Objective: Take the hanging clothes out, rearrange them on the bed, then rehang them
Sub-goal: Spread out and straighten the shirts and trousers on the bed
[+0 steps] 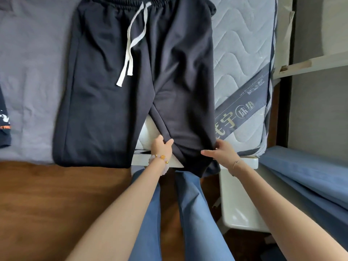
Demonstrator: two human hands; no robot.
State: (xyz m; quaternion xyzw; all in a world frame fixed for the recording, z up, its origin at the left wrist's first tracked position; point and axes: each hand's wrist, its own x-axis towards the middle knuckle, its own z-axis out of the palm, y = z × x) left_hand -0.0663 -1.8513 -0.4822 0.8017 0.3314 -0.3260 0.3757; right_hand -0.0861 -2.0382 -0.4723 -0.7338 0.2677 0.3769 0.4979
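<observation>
Dark navy sweatpants [113,91] with a white drawstring [130,48] lie spread on the bed, waistband at the far side. The left leg rests flat on the grey sheet [32,63]. The right leg hangs over the bed's near edge. My left hand [162,146], with a bead bracelet on the wrist, pinches the inner edge of that right leg. My right hand [220,150] grips its outer edge near the cuff.
A quilted mattress [243,59] with a printed label lies bare at the right. Another dark garment [4,121] shows at the left edge. Blue curtain fabric [308,178] hangs at the right. White bed frame [243,204] and wooden floor [47,204] are below, with my blue-trousered legs.
</observation>
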